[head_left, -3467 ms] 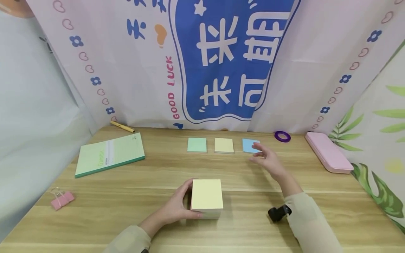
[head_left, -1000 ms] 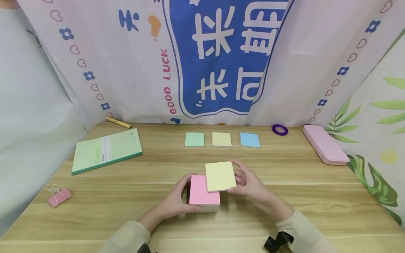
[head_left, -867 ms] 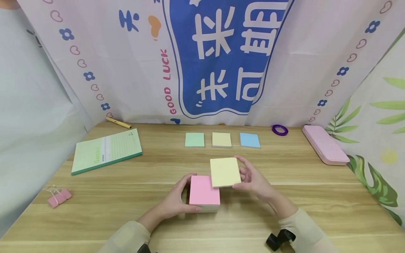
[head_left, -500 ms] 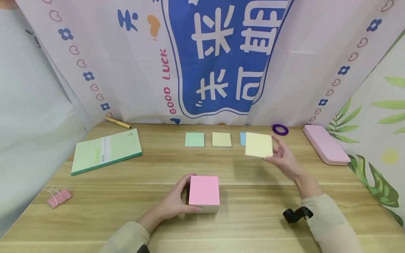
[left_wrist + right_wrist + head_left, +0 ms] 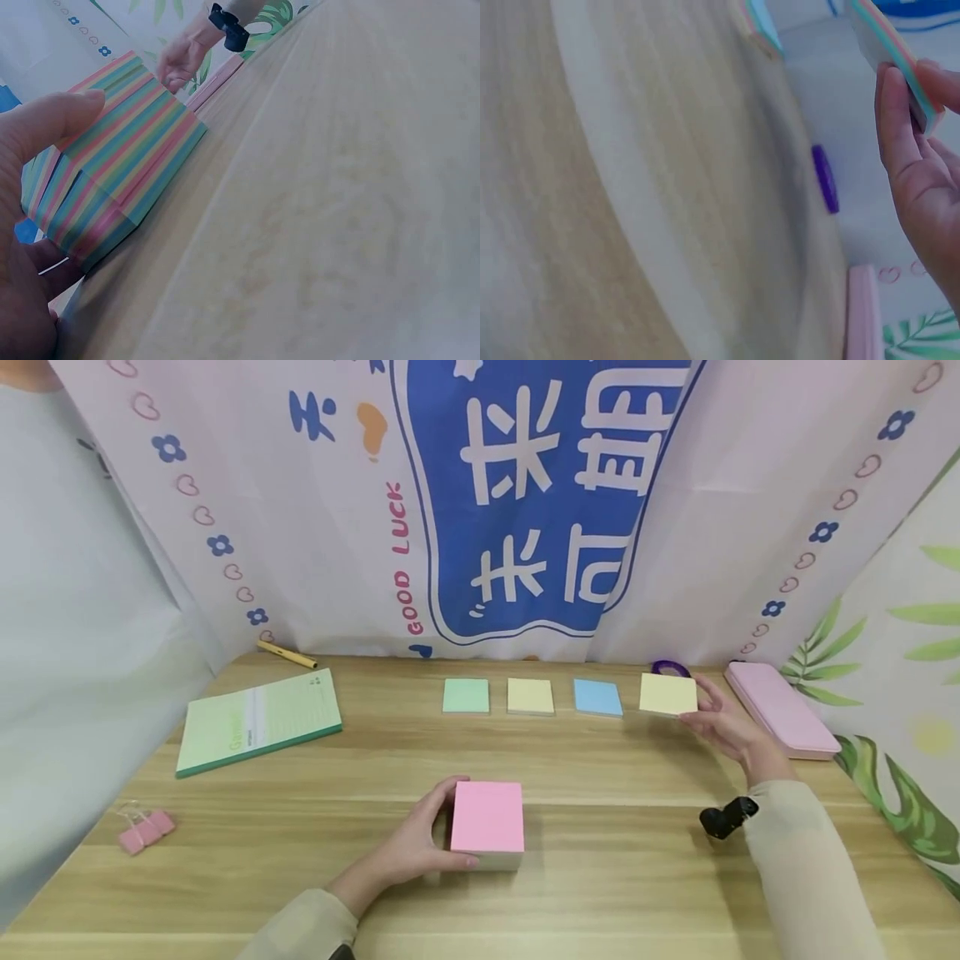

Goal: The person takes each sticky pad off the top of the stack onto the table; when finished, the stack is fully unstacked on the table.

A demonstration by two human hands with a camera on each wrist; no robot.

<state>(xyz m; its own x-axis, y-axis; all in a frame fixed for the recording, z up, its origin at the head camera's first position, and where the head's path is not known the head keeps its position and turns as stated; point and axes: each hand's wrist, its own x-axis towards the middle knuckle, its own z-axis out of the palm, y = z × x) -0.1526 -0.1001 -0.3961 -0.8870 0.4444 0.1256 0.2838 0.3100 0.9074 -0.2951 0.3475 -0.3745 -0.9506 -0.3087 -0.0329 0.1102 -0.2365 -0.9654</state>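
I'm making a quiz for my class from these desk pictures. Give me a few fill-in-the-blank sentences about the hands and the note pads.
1. The left hand grips a thick note block whose top sheet is ____.
2. The right hand holds a ____ pad at the right end of the row.
3. The pad lying directly left of that one is ____.
4. The green notebook lies on the ____ side of the table.

Missing words: pink; yellow; blue; left

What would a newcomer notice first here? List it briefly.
First, the big blue-and-white banner across the back wall. Then the right hand holding a yellow pad at the right end of a row of green, yellow and blue pads. Nearer, the left hand grips a pink-topped block.
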